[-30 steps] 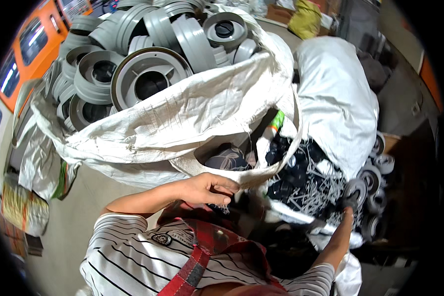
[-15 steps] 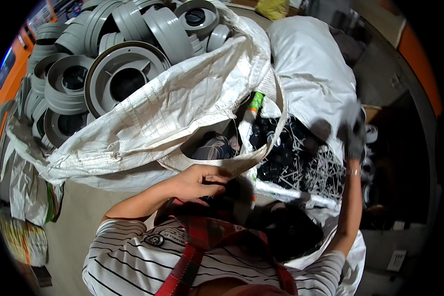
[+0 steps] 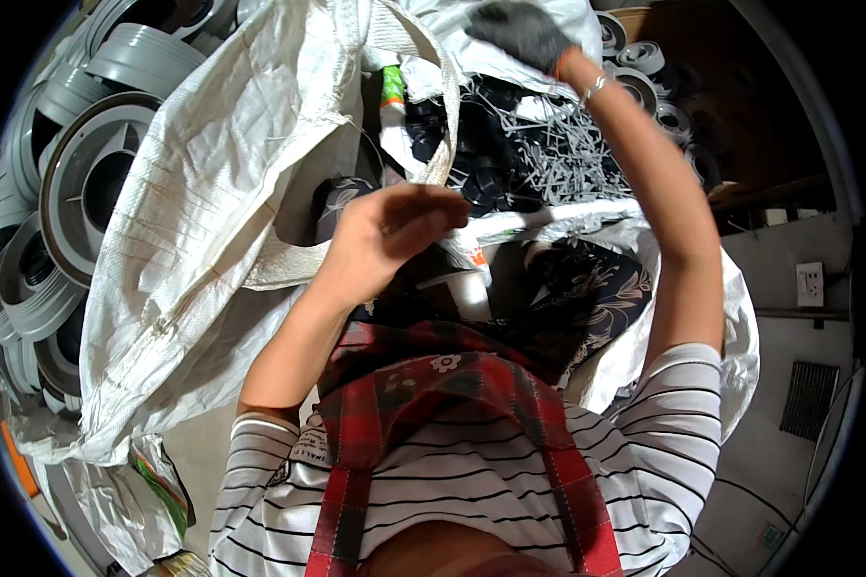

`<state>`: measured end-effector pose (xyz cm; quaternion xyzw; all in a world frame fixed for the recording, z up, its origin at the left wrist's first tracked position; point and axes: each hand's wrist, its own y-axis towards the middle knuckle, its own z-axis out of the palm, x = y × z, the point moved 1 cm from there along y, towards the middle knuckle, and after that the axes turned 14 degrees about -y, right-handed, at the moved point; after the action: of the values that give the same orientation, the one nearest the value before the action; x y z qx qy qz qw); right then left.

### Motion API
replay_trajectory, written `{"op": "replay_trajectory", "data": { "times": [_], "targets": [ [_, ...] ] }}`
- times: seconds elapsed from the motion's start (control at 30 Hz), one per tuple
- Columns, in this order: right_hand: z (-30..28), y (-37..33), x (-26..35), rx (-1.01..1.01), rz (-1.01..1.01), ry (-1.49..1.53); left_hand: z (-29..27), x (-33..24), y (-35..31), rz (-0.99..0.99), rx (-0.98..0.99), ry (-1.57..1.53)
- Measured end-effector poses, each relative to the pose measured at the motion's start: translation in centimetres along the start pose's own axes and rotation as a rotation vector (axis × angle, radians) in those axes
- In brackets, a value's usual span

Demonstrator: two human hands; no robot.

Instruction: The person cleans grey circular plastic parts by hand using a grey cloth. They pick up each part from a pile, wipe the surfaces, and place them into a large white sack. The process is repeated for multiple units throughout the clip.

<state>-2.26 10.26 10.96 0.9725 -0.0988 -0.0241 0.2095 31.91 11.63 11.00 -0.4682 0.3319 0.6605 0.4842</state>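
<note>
Grey-gloved right hand [image 3: 520,37] is near a white sack [image 3: 575,19], grip too blurred to tell; open air separates it from the left hand [image 3: 390,226], loosely spread beside a strap edge [image 3: 449,115].

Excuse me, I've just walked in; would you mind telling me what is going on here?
Someone in a striped shirt is working among white sacks. The bare left hand is near the strap of a large sack beside gray round parts. The right hand, in a dark glove, is in front of another white sack, beyond gray sticks and black parts. Whether either hand grips anything is unclear.
</note>
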Motion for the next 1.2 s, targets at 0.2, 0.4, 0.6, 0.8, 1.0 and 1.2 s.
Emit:
{"op": "replay_trajectory", "data": {
  "times": [0.2,0.4,0.6,0.8,1.0,1.2],
  "targets": [
    [10.0,-14.1,-3.9,0.333,0.313,0.161,1.0,4.1,7.8,0.010,0.044,-0.309],
    [9.1,-18.7,-5.8,0.531,0.602,-0.012,-1.3,7.3,15.3,-0.018,-0.079,0.006],
    [8.6,-24.8,-18.8,0.399,0.861,-0.257,-4.3,13.8,18.5,-0.062,-0.204,0.282],
    [8.6,-28.6,-29.0,0.333,1.133,-0.292,-2.5,28.8,17.2,0.294,0.401,0.908],
    [5.7,-28.5,-32.6,0.439,1.285,-0.437,-1.2,31.5,19.9,0.400,0.737,1.265],
    [9.9,-36.2,-41.4,0.496,1.274,-0.594,-1.4,33.5,20.6,0.388,0.677,1.102]
  ]
}}
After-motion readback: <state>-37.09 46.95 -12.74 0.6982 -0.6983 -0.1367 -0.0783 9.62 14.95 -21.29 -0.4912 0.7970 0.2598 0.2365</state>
